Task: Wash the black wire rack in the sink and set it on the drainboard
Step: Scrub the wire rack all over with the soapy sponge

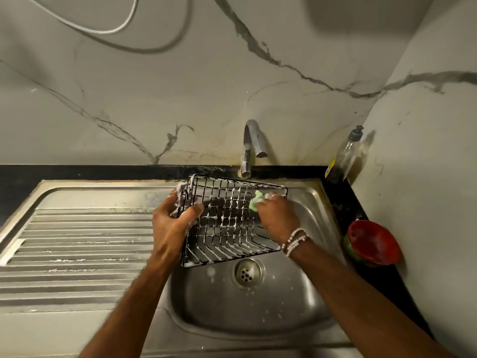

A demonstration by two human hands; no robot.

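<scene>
The black wire rack point(227, 223) is held tilted above the steel sink basin point(258, 306), its wires flecked with white suds. My left hand point(173, 218) grips the rack's left edge, thumb inside the grid. My right hand point(276, 215) presses a green scrub sponge point(256, 201) against the rack's upper right part. A beaded bracelet circles my right wrist. The ribbed drainboard point(77, 254) lies to the left of the basin and carries only a few streaks of foam.
A chrome tap point(250, 146) arches over the basin from the back wall. A clear dish soap bottle point(343, 156) stands in the back right corner. A red bowl point(371, 241) sits on the black counter at right. The drain point(247, 272) shows below the rack.
</scene>
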